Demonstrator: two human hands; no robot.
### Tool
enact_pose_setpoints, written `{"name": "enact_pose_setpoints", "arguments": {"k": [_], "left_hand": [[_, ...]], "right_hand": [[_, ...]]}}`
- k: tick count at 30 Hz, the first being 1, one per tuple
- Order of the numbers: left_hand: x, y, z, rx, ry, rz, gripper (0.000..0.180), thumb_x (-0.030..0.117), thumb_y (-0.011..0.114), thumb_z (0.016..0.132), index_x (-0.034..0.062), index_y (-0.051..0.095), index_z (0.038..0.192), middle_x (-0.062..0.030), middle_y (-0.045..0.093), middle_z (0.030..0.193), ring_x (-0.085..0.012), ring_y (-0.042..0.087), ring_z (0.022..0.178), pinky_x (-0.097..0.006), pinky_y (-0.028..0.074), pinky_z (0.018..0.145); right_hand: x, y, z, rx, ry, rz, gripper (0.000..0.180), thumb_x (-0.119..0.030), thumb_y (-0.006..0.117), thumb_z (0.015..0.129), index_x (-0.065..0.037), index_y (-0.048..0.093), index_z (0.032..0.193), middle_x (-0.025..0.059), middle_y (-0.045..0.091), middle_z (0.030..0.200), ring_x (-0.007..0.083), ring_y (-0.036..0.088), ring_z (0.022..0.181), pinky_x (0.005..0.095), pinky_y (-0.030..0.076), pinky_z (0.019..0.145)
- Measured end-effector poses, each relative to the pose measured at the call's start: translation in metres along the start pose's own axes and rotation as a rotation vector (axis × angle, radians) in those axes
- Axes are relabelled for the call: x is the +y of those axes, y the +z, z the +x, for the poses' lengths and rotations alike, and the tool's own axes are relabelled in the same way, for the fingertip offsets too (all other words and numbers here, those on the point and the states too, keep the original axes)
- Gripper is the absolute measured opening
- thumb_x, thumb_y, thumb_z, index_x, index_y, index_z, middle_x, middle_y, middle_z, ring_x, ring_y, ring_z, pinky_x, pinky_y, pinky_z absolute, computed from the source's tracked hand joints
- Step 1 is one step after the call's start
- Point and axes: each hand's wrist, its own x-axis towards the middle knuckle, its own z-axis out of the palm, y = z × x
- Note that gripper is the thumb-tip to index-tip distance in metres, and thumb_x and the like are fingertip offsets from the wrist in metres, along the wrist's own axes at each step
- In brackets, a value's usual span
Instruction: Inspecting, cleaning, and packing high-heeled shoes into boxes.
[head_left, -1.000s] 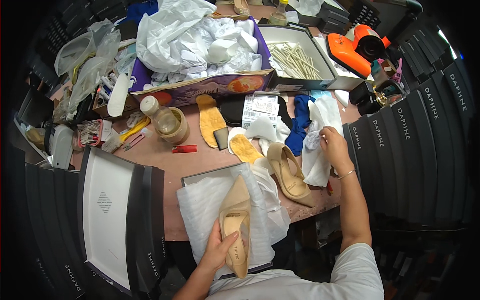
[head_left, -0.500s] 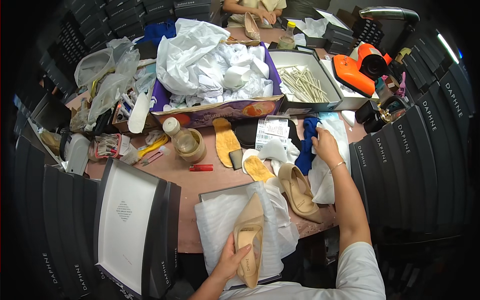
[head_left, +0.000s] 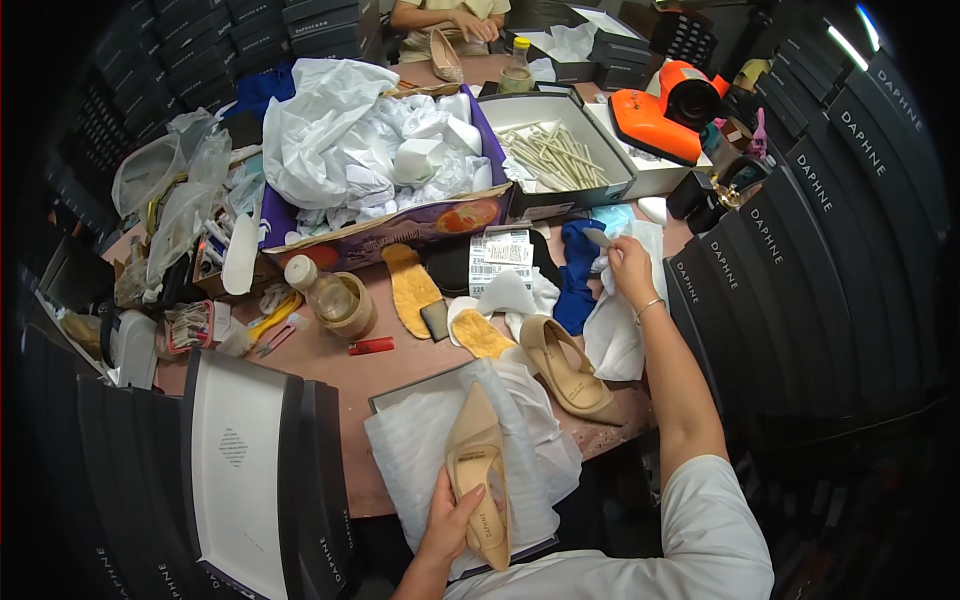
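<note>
A beige pointed-toe shoe [head_left: 473, 432] is gripped in my left hand [head_left: 446, 518], thumb across its insole, toe pointing away. It is above a box lined with white tissue paper [head_left: 400, 425]. The matching beige shoe [head_left: 568, 375] lies on the table to the right, on white cloth. My right hand [head_left: 630, 268] pinches a small pale flat piece [head_left: 597, 237], its kind unclear, over a white cloth [head_left: 622, 335]. A blue cloth [head_left: 577, 285] lies just left of that hand. Yellow fuzzy pads [head_left: 407, 290] and label sheets [head_left: 500, 262] lie nearby.
A purple carton [head_left: 400, 225] of crumpled paper and a box of pale sticks [head_left: 600, 185] stand farther back. A bottle in a cup [head_left: 345, 305] and a red lighter [head_left: 371, 346] sit left. Dark shoeboxes [head_left: 760, 270] flank both sides. Across the table sits another person [head_left: 450, 20].
The view has shifted, so the scene sits farther left. My right hand has lifted a small pale piece beside the blue cloth. My left hand keeps hold of the shoe.
</note>
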Motion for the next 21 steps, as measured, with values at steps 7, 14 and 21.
{"name": "enact_pose_setpoints", "arguments": {"k": [7, 14, 21], "left_hand": [[0.002, 0.000, 0.002, -0.001, -0.014, 0.017, 0.048, 0.006, 0.057, 0.090, 0.0049, 0.034, 0.132, -0.0094, 0.055, 0.100, -0.0185, 0.063, 0.078, -0.033, 0.055, 0.068], [0.002, 0.003, 0.003, 0.007, -0.020, 0.019, 0.046, 0.005, 0.057, 0.090, 0.0045, 0.035, 0.131, -0.0089, 0.055, 0.100, -0.0180, 0.063, 0.077, -0.032, 0.054, 0.070], [0.000, 0.000, 0.003, 0.008, -0.023, 0.021, 0.048, 0.005, 0.057, 0.090, 0.0038, 0.034, 0.132, -0.0092, 0.055, 0.102, -0.0171, 0.062, 0.081, -0.033, 0.054, 0.071]], "right_hand": [[-0.001, -0.012, -0.010, -0.144, 0.249, 0.510, 0.017, -0.012, 0.058, 0.089, 0.004, 0.062, 0.094, 0.0032, 0.063, 0.080, 0.0086, 0.059, 0.065, 0.0234, 0.046, 0.059], [0.020, 0.005, -0.013, -0.359, 0.355, 0.532, 0.015, -0.008, 0.064, 0.085, 0.001, 0.055, 0.093, 0.0040, 0.060, 0.080, 0.0103, 0.057, 0.071, 0.0240, 0.048, 0.065], [-0.006, 0.007, -0.014, -0.365, 0.391, 0.459, 0.051, -0.021, 0.082, 0.072, 0.002, 0.052, 0.107, 0.0118, 0.065, 0.086, 0.0151, 0.062, 0.075, 0.0285, 0.051, 0.065]]}}
